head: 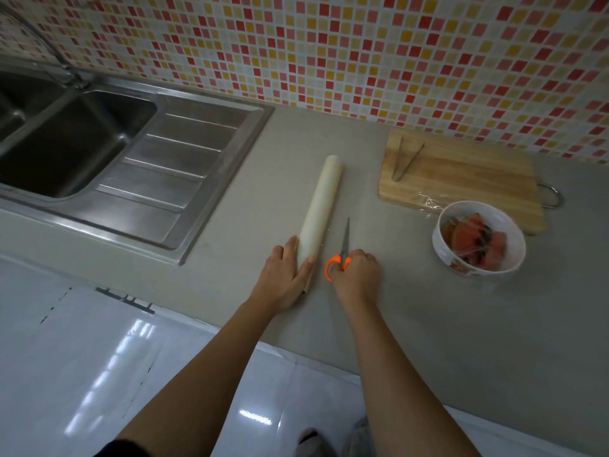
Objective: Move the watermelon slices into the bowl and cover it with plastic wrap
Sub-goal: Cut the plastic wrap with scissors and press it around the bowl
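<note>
My left hand (290,275) wraps the near end of the cream-white cylindrical roll of plastic wrap (321,206), thumb across it. My right hand (357,275) has its fingers curled through the loops of the orange-handled steel scissors (344,245), blades closed, flat on the matte grey counter (428,324). Red watermelon slices (474,240) already sit in the round white ceramic bowl (436,240), off right, with glossy clear film (430,206) over it, edges crinkled. Looks nearly done, only tidying left. The pale wooden cutting board (461,169) behind holds tongs (403,161).

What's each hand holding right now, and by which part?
The left hand grips the plastic wrap roll at its near end; the right hand holds the scissors by the orange handles.
</note>
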A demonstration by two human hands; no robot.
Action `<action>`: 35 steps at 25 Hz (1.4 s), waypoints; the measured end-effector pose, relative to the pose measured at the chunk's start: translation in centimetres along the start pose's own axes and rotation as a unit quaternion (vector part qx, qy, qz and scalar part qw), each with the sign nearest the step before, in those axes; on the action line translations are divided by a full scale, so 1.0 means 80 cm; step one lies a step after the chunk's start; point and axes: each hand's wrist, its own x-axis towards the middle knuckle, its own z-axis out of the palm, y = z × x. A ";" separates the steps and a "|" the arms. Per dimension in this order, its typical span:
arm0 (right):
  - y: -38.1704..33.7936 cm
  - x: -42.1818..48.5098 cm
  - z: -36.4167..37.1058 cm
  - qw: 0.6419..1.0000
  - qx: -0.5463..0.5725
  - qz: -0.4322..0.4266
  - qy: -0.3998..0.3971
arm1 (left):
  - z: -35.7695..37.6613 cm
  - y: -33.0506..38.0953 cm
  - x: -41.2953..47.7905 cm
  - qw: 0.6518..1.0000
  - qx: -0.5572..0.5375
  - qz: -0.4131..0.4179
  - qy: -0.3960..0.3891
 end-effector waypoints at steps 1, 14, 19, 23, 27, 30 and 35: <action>-0.001 0.000 -0.003 1.000 0.006 -0.001 0.005 | -0.002 0.002 -0.001 1.000 0.005 -0.004 0.010; 0.065 0.073 -0.176 0.942 0.157 -0.032 0.297 | 0.045 0.185 0.047 0.980 -0.041 0.169 0.092; 0.177 0.133 -0.231 0.951 0.150 0.081 0.259 | 0.110 0.219 0.073 0.991 -0.106 0.057 0.064; 0.232 0.166 -0.233 0.954 0.264 0.143 0.011 | 0.143 0.246 0.091 0.920 -0.353 -0.165 -0.040; 0.238 0.166 -0.222 0.878 0.444 0.142 -0.110 | 0.153 0.252 0.095 0.879 -0.429 -0.199 -0.056; 0.242 0.149 -0.214 0.854 0.479 0.152 -0.137 | 0.144 0.236 0.093 0.898 -0.394 -0.190 -0.042; 0.250 0.124 -0.194 0.867 0.412 0.201 -0.195 | 0.138 0.211 0.081 0.935 -0.300 -0.176 -0.066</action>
